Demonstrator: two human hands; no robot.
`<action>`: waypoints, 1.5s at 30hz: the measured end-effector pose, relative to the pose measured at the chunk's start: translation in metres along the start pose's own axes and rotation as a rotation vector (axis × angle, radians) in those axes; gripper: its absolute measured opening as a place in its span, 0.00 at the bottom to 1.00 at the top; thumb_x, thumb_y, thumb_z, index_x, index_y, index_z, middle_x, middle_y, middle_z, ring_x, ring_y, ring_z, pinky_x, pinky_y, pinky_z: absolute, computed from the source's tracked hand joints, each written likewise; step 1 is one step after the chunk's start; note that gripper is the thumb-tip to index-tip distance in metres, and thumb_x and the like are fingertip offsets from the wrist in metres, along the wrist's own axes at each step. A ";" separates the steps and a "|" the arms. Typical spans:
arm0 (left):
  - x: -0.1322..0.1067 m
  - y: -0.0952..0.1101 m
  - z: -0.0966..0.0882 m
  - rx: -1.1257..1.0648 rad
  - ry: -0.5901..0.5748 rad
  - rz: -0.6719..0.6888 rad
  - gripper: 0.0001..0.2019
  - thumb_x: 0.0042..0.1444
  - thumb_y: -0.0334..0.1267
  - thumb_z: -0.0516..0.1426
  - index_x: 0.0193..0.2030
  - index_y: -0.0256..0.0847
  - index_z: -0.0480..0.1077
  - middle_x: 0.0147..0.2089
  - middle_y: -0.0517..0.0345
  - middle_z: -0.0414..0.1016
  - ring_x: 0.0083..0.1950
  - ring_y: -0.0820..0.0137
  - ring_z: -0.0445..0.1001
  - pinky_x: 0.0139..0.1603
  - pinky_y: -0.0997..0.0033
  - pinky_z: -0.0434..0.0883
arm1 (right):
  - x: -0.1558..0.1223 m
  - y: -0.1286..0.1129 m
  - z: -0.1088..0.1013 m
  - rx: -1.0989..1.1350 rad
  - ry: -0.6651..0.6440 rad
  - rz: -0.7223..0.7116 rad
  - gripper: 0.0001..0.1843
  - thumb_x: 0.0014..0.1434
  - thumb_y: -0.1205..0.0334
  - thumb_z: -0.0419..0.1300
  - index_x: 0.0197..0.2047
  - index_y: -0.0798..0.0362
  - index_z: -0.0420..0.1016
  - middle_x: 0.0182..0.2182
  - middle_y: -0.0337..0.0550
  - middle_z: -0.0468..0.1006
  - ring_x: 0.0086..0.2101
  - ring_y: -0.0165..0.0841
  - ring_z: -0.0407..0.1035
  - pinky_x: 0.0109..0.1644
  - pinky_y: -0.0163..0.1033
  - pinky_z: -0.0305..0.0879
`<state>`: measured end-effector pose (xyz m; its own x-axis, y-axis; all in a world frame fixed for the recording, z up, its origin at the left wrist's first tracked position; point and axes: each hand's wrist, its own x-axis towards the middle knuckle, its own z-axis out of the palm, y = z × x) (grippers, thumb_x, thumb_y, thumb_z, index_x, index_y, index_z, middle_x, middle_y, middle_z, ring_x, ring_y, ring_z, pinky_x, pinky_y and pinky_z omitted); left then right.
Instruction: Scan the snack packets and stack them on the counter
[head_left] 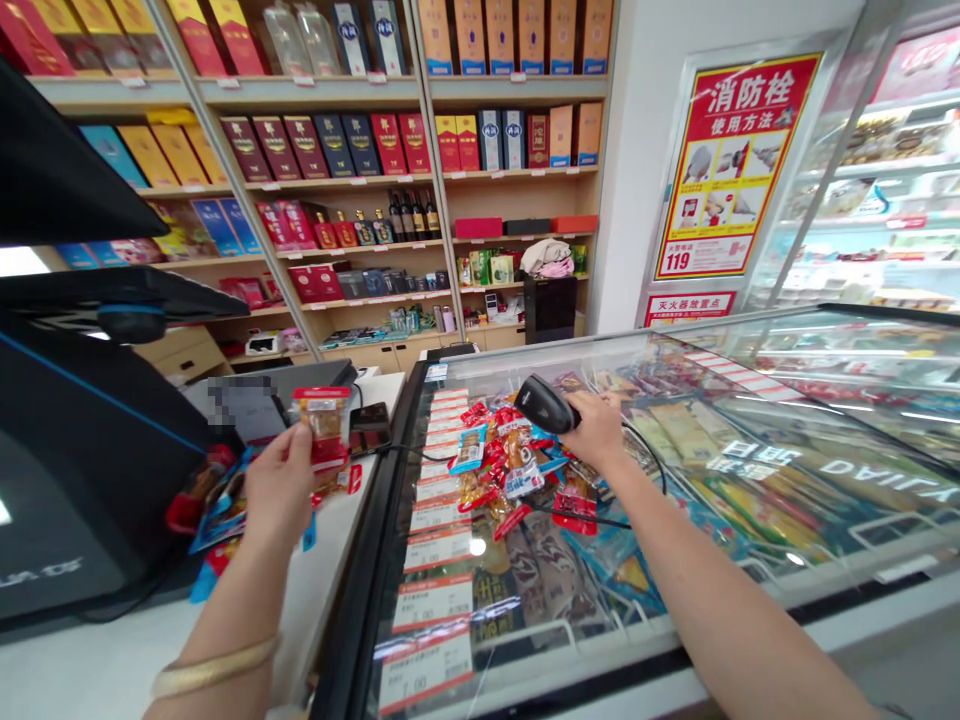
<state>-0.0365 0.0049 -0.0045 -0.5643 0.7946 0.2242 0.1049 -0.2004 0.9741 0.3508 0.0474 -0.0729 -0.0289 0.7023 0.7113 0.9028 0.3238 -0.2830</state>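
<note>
My left hand (281,475) pinches a small red-edged snack packet (324,425) and holds it up over the white counter. More packets (221,505) in red and blue lie behind that wrist, partly hidden by it. In my right hand (596,430) is a black barcode scanner (546,403), gripped by its handle, its head pointing left. Below the scanner a loose pile of red and blue snack packets (517,460) rests on the freezer's glass top. The scanner's black cable (660,455) loops round beside my right hand.
The glass-topped freezer (750,560) fills the right side, with price labels (431,600) along its left edge. A dark checkout machine (82,450) stands on the counter (300,610) at left. A phone-like black device (370,428) lies near the freezer. Shelves (360,180) of boxes and bottles line the back.
</note>
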 end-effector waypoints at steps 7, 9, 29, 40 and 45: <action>-0.031 -0.011 0.071 -0.106 -0.247 -0.360 0.11 0.50 0.38 0.65 0.39 0.40 0.72 0.30 0.57 0.77 0.25 0.71 0.75 0.25 0.73 0.74 | 0.004 -0.022 -0.012 0.092 -0.054 -0.198 0.13 0.52 0.57 0.63 0.41 0.49 0.79 0.39 0.44 0.84 0.41 0.40 0.72 0.51 0.47 0.47; -0.035 -0.020 0.075 -0.042 -0.275 -0.291 0.18 0.41 0.37 0.69 0.40 0.39 0.72 0.29 0.58 0.78 0.25 0.71 0.75 0.25 0.73 0.74 | 0.005 -0.026 -0.014 0.099 -0.083 -0.225 0.13 0.51 0.58 0.63 0.41 0.49 0.79 0.39 0.43 0.84 0.40 0.39 0.72 0.52 0.47 0.46; -0.035 -0.040 0.067 0.302 -0.265 0.215 0.20 0.39 0.46 0.67 0.39 0.44 0.71 0.28 0.60 0.76 0.28 0.66 0.74 0.29 0.71 0.68 | 0.009 -0.044 -0.023 0.087 -0.287 -0.329 0.13 0.52 0.57 0.62 0.42 0.48 0.81 0.36 0.43 0.82 0.38 0.37 0.70 0.52 0.48 0.44; -0.039 -0.063 0.078 0.360 -0.333 0.340 0.19 0.51 0.49 0.62 0.47 0.43 0.77 0.37 0.54 0.83 0.36 0.63 0.79 0.40 0.65 0.76 | 0.008 -0.030 -0.016 0.065 -0.148 -0.232 0.14 0.50 0.57 0.64 0.42 0.48 0.80 0.39 0.43 0.84 0.41 0.39 0.72 0.52 0.47 0.46; -0.064 -0.082 0.106 0.537 -0.708 0.510 0.25 0.64 0.47 0.51 0.63 0.42 0.73 0.65 0.47 0.74 0.67 0.58 0.71 0.69 0.52 0.66 | 0.005 -0.006 -0.008 -0.033 -0.021 -0.070 0.14 0.51 0.61 0.63 0.42 0.49 0.80 0.38 0.44 0.84 0.40 0.40 0.73 0.52 0.47 0.46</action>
<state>0.0777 0.0308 -0.0952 0.2448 0.8777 0.4120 0.6479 -0.4642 0.6039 0.3489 0.0440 -0.0626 -0.1014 0.6919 0.7148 0.9118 0.3520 -0.2115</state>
